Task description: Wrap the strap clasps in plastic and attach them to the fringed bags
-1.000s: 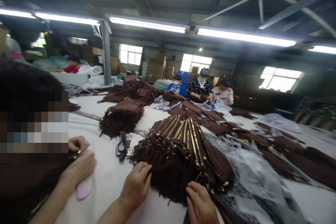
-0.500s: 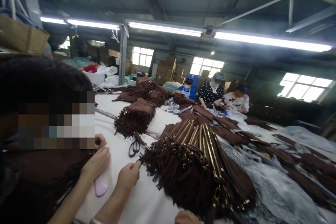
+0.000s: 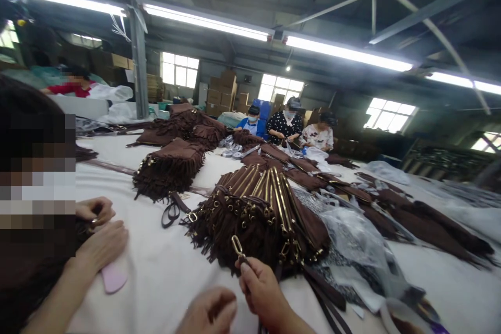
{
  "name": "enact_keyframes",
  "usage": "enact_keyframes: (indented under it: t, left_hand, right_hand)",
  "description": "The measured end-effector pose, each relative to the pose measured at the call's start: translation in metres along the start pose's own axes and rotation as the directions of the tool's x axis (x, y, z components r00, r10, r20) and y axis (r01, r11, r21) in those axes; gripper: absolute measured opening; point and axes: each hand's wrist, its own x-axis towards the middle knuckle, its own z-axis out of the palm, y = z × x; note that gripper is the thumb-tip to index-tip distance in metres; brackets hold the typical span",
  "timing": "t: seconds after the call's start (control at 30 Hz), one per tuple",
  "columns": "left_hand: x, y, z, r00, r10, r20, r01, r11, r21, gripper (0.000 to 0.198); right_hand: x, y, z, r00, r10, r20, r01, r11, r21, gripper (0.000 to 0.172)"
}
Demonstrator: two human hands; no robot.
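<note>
At the bottom edge, my right hand (image 3: 260, 287) pinches the end of a brown strap (image 3: 243, 260). From that end a gold clasp (image 3: 236, 245) points up, and part of the strap hangs below the hand. Beside it my left hand (image 3: 209, 313) is curled closed and slightly blurred; whatever lies in its fingers is hidden. Just beyond both hands sits a stack of brown fringed bags (image 3: 235, 214) with gold zippers and rings. A loop of dark strap (image 3: 171, 214) with a gold clasp lies at the stack's left side.
At left a co-worker's hands (image 3: 104, 242) work on a brown fringed piece, near a lilac oval piece (image 3: 113, 277). Another bag pile (image 3: 170, 167) stands farther back on the white table (image 3: 148, 292). Clear plastic (image 3: 352, 235) and a round container (image 3: 403, 315) are at right. People stand across the table.
The view has swung right. My left hand has drawn back from the stack's left side toward me. My right hand has risen into view, holding the strap with the gold clasp.
</note>
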Motion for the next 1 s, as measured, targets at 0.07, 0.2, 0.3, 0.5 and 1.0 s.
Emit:
enact_keyframes:
  t: [0.07,0.2,0.3,0.5,1.0]
  left_hand:
    - [0.014,0.024,-0.010,0.997,0.031,-0.071,-0.039,0.993,-0.109,0.044]
    - [0.041,0.064,-0.015,0.999,0.012,-0.039,-0.016,0.994,-0.109,0.043]
    - [0.047,0.074,-0.002,0.998,0.058,-0.026,-0.056,0.997,0.053,0.037]
    - [0.048,0.066,0.035,0.987,0.133,-0.092,-0.108,0.966,0.236,0.035]
    - [0.152,0.152,0.052,0.533,0.569,0.626,-0.719,-0.084,0.690,0.018]
  right_hand:
    - [-0.012,-0.003,-0.009,0.985,-0.171,0.009,0.169,0.960,-0.223,0.035]
    - [-0.030,-0.010,-0.022,0.939,-0.334,0.085,0.333,0.812,-0.479,0.025]
    - [-0.035,-0.011,-0.032,0.909,-0.412,0.065,0.378,0.748,-0.546,0.028]
    - [-0.032,-0.013,-0.042,0.801,-0.597,0.028,0.465,0.593,-0.658,0.021]
    - [0.006,-0.039,-0.115,0.702,-0.638,-0.316,0.259,0.642,-0.722,0.024]
